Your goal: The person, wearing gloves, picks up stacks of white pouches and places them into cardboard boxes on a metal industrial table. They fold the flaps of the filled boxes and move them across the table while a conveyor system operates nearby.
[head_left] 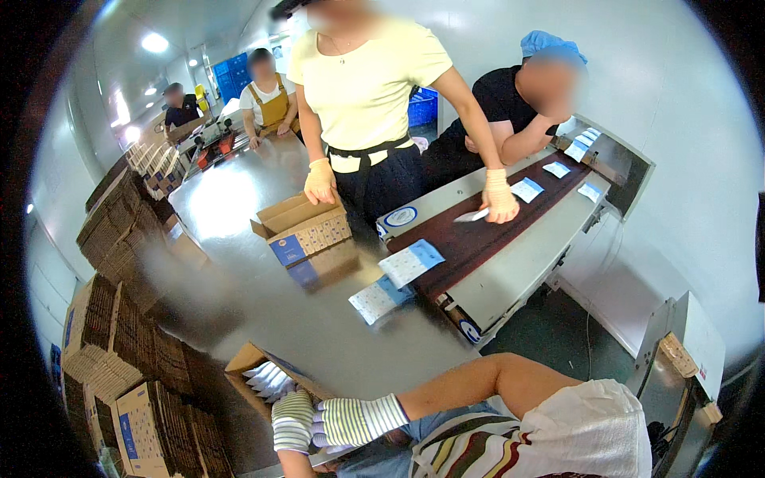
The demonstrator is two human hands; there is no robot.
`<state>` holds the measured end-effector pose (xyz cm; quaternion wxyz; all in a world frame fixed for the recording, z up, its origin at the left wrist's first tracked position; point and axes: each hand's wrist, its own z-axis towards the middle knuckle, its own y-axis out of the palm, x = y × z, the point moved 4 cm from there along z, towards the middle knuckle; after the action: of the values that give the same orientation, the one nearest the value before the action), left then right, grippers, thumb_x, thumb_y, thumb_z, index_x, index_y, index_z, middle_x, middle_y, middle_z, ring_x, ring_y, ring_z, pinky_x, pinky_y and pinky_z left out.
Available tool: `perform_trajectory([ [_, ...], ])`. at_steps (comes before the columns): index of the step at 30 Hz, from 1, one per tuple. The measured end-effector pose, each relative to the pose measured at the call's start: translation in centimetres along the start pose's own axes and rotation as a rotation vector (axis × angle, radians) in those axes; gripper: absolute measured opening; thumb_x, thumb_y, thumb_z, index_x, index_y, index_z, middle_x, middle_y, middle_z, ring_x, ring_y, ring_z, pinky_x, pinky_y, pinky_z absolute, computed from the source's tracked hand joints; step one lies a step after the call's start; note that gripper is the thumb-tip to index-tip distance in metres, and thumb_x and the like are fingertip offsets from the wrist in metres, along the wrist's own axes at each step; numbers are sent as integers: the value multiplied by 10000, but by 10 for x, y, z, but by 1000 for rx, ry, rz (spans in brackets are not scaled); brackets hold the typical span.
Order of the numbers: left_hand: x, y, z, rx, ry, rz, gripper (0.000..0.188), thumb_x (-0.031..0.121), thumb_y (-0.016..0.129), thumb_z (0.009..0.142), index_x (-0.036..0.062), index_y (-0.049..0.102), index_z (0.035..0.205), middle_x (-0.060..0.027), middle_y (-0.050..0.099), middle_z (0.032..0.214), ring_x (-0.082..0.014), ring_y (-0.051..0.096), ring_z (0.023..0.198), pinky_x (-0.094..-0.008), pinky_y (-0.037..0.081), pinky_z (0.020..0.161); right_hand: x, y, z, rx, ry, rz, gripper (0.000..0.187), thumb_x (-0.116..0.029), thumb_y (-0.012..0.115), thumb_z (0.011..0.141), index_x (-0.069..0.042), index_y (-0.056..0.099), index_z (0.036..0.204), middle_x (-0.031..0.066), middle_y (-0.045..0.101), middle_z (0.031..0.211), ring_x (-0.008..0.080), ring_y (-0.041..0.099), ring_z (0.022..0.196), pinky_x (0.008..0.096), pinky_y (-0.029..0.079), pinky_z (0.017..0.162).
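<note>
At the table's near edge, a small open cardboard box (239, 360) holds several white packets (269, 381) standing in a row. My left hand (292, 421), in a striped glove, is at the box's near end, against the packets; its fingers are mostly hidden. Beside it, touching it, my right hand (351, 421) wears a matching striped glove. The right fingers are curled, and whatever they may hold does not show. Farther off, two blue-and-white packets overlap: the upper packet (412, 263) at the belt's end, the lower packet (378, 300) on the steel table (319, 334).
A dark red conveyor belt (470, 231) carries several packets from the far right. A co-worker's gloved hand (500, 199) reaches over it; their other hand touches an open carton (307, 227). Stacked flattened cartons (151, 422) line the left side. Other people sit or stand beyond.
</note>
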<state>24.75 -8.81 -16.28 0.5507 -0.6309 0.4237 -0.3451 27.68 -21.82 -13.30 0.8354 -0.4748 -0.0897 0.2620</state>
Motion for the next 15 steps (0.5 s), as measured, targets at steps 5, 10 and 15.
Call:
perform_trajectory([
  [5,8,-14,-4,82,50,21,215,193,468,814,58,633,841,-177,643,802,-332,629,780,-436,493,671,-1,-2,-1,134,-20,-4,207,-293,488,797,-115,538,891,46,550,878,217,533,835,361,417,703],
  [10,21,-67,-22,425,-55,49,259,238,542,773,13,597,889,-190,618,888,-355,587,851,-455,455,794,1,1,-1,142,5,-23,232,-316,499,786,-105,536,874,48,542,847,221,529,805,363,422,685],
  [15,-8,-27,-29,284,-166,237,392,216,502,799,25,539,1140,-137,577,1144,-320,487,1142,-523,153,1075,-3,4,8,65,-29,33,201,-293,489,790,-103,510,852,53,525,776,221,526,760,373,439,653],
])
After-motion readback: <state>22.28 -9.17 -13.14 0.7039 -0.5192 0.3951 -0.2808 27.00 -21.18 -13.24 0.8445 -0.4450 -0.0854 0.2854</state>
